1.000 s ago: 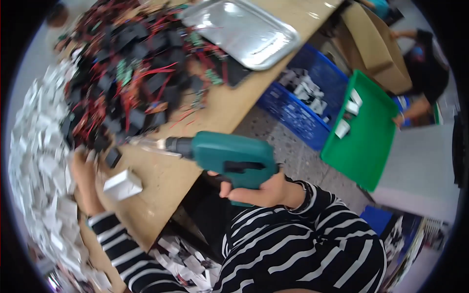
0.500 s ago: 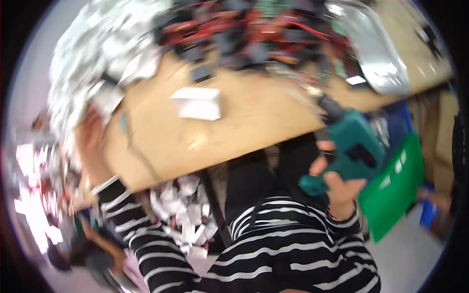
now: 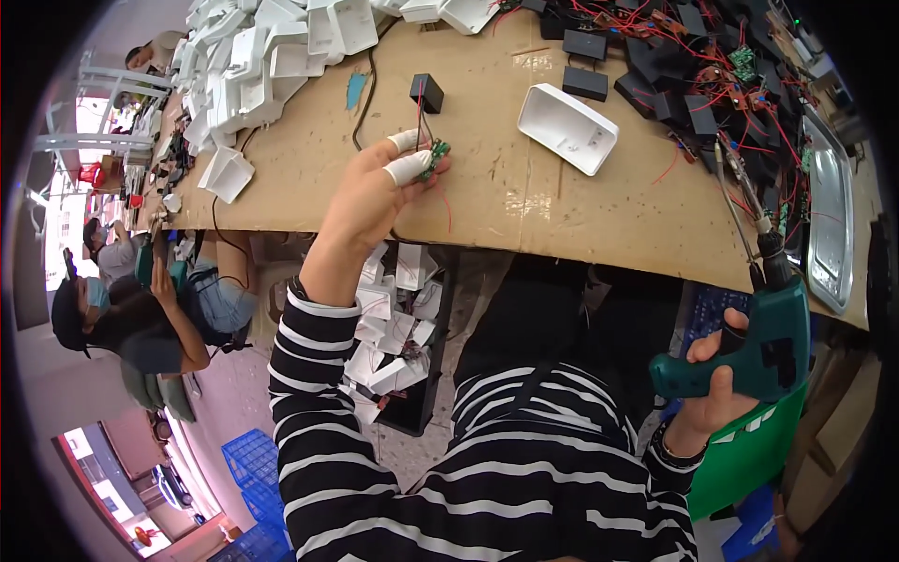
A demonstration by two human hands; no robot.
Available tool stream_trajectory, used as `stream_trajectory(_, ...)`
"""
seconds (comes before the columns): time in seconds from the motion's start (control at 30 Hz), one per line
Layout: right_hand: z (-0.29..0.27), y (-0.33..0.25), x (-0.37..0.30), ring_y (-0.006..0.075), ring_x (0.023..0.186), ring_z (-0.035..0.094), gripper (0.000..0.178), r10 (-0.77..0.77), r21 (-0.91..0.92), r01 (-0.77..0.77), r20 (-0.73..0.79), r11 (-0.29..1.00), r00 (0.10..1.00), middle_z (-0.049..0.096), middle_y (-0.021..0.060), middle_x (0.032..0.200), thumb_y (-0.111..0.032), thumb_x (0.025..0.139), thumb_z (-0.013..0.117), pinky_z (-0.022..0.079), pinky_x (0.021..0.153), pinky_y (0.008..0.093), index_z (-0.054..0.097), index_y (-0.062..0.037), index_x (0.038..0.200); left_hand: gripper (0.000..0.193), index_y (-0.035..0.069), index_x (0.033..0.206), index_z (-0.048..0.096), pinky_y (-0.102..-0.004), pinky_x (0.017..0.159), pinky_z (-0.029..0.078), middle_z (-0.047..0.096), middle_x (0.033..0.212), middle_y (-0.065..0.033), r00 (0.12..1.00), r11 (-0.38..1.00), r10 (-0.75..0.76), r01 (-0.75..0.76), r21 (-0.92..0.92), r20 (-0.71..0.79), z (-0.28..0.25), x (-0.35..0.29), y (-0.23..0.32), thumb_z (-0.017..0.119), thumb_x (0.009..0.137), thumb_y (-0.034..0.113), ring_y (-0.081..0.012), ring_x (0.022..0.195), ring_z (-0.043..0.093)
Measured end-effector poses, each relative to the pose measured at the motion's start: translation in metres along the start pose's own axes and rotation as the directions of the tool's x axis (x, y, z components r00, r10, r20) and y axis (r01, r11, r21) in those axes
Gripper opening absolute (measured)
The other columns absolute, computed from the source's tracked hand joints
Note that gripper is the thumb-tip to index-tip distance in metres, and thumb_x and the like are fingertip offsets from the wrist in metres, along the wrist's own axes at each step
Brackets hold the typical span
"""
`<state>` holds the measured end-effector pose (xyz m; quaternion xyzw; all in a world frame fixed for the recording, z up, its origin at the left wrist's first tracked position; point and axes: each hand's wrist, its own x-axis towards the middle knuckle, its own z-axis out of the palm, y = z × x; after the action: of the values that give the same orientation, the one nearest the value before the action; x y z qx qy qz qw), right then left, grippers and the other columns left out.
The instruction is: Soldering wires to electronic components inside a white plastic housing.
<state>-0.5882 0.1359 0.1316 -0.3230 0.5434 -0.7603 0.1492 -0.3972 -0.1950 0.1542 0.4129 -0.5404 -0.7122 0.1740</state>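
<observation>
White finger covers wrap the thumb and a finger of my left hand (image 3: 361, 197), which pinches a small green circuit board (image 3: 436, 161) above the brown tabletop. Thin red and dark wires run from the board up to a black box-shaped part (image 3: 427, 93); one red wire dangles below. My right hand (image 3: 716, 398) is wrapped around the grip of a teal pistol-shaped soldering gun (image 3: 785, 328). Its long tip and feed tube point up over the table's right side. An open white plastic casing (image 3: 567, 128) lies between the two hands, touched by neither.
White casings (image 3: 281, 47) are heaped at the far left; black boxes with red wires and boards (image 3: 693, 84) at the far right. A metal tray (image 3: 829, 234) lies at the right edge. Below the table stands a black crate (image 3: 412, 412) of white casings. Another person (image 3: 140, 328) sits at left.
My left hand has come from the white heap toward the table's middle and now holds the circuit board. The soldering gun appears lower and farther right. The view has turned and sharpened.
</observation>
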Motion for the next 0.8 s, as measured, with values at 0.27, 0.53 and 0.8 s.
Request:
stream_trajectory(0.27,0.004,0.003,0.004,0.0186,0.072,0.055,0.059,-0.03,-0.031,0.03,0.02,0.999,0.999,0.047,0.0261,0.118,-0.013,0.081,0.061,0.05,0.058,0.0265,0.03,0.0067,0.127,0.043,-0.002,0.119,0.048,-0.0311,0.077,0.046,0.056,0.106,-0.0151,0.788,0.662,0.607,-0.427,0.616,-0.107,-0.012,-0.006,-0.006,0.063,0.08,0.007,-0.0211,0.09,0.057)
stream_trajectory(0.53,0.019,-0.005,0.006,0.0182,0.067,0.055,0.063,0.063,-0.074,-0.06,0.031,0.995,0.998,0.048,0.026,0.116,-0.016,0.079,0.061,0.049,0.054,0.0255,0.029,0.0071,0.128,0.048,-0.004,0.117,0.047,-0.0332,0.064,0.047,0.057,0.092,-0.0156,0.762,0.1,0.622,-0.306,0.947,0.18,0.012,0.0,-0.001,0.067,0.075,0.01,-0.0276,0.074,0.058)
stream_trajectory(0.8,0.054,0.002,0.018,0.0173,0.077,0.052,0.063,0.211,0.367,-0.314,0.293,0.876,0.933,0.044,0.0194,0.122,-0.026,0.084,0.062,0.048,0.063,0.0304,0.031,0.0052,0.128,0.041,0.004,0.119,0.049,-0.0254,0.067,0.048,0.061,0.099,-0.0047,0.987,0.852,0.148,-0.094,-0.516,0.065,0.009,-0.006,-0.03,0.063,0.081,0.007,-0.0124,0.077,0.058)
